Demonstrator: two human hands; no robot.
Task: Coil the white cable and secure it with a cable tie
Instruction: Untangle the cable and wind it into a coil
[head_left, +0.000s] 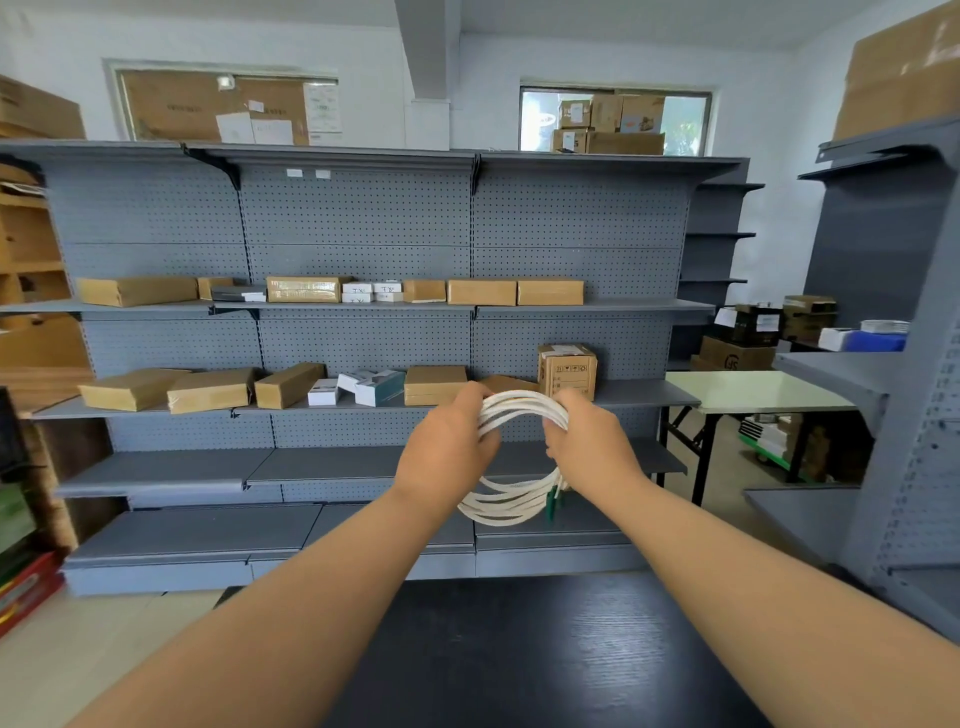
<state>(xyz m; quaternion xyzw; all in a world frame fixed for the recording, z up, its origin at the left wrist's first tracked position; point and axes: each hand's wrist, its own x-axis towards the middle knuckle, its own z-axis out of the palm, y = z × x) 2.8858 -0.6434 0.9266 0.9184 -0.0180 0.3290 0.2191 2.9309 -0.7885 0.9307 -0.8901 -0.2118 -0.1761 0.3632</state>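
The white cable (511, 501) is wound into a round coil of several loops, held up in the air in front of me. My left hand (447, 452) grips the coil's left side, fingers curled round the strands. My right hand (589, 444) grips the right side the same way. Green connector ends (553, 501) hang from the coil just below my right hand. No cable tie shows in the view; the palms hide part of the coil.
A dark wooden table (519, 649) lies below my forearms. Behind it stands a grey pegboard shelving unit (363, 338) holding cardboard boxes. A pale folding table (753, 392) and more grey shelves (883, 364) stand at the right.
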